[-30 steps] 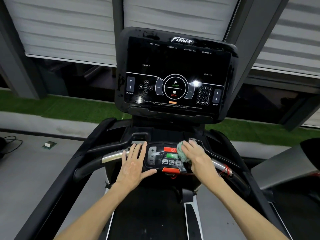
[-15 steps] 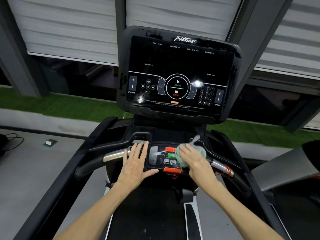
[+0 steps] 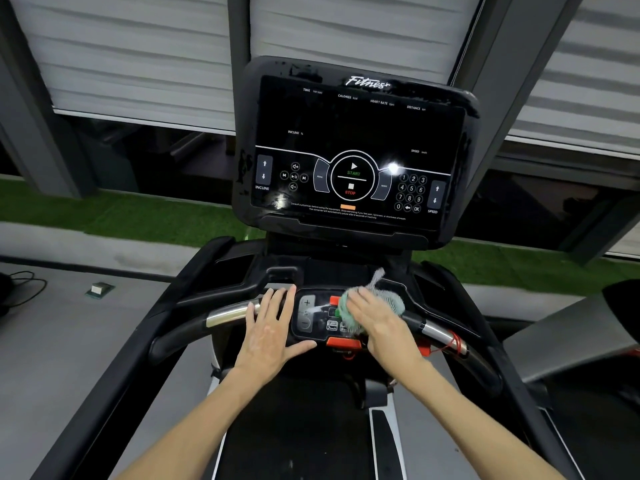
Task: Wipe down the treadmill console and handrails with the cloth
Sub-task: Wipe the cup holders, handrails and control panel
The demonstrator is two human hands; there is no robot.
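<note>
**Live buttons under the cloth**

The person stands on the treadmill. The right hand point(image 3: 377, 320) presses the bunched green cloth point(image 3: 346, 318) onto the small control panel point(image 3: 308, 317) between the handrails. Its fingers lie fairly straight across the cloth, pressing rather than pinching as far as the blur shows. The left hand point(image 3: 273, 327) lies flat and spread just beside the panel, holding nothing, with its thumb at the panel's lower edge.

The worry is the panel itself. The cloth covers the red and green keys and the speed presets, so a firm rub could trip one and start the belt underfoot. I cannot tell whether the machine has power; the big console point(image 3: 356, 150) above looks dark.

A loose tail of cloth sticks up behind the hand and could snag. The red safety cord point(image 3: 453, 342) is wound on the right handrail point(image 3: 440, 336), and a sweep that way could catch it or pull the orange tab point(image 3: 343, 342) loose. Smears show on the console's rim, so I'd judge that part not done.
</note>
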